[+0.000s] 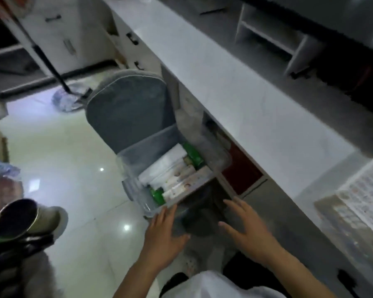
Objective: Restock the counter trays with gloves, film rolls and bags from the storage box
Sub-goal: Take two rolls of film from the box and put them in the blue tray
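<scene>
1. Left hand (163,231): fingers straight and spread, holding nothing; fingertips at the near edge of the storage box, contact not certain.
2. Right hand (243,224): fingers spread wide and loose, holding nothing; it hovers over the dark gap on the right of the left hand, below the surface's edge.
3. Storage box (134,188): clear plastic, lidless, lying just ahead of the left hand's fingertips on a grey seat, close against the cabinet front under the surface.
4. Film rolls (181,181): long white cartons with printed panels, packed side by side in the box, ahead of the left hand and between both hands' line of reach.
5. White packets (162,166): folded, pale, in the box's farther half, beyond the rolls from the left hand; whether gloves or bags cannot be told.
6. Green packs (194,155): one at the box's far corner, another at the near corner just ahead of the left fingertips.
7. Chair (127,112): grey padded back, upright, beyond the box from the left hand.
8. Surface (235,100): long white counter running past the right hand on its outer side.
9. Tray (357,214): clear, with printed sheets, on the surface well to the right of the right hand.
10. Metal cup (19,218): lying tilted, well to the left of the left hand.
</scene>
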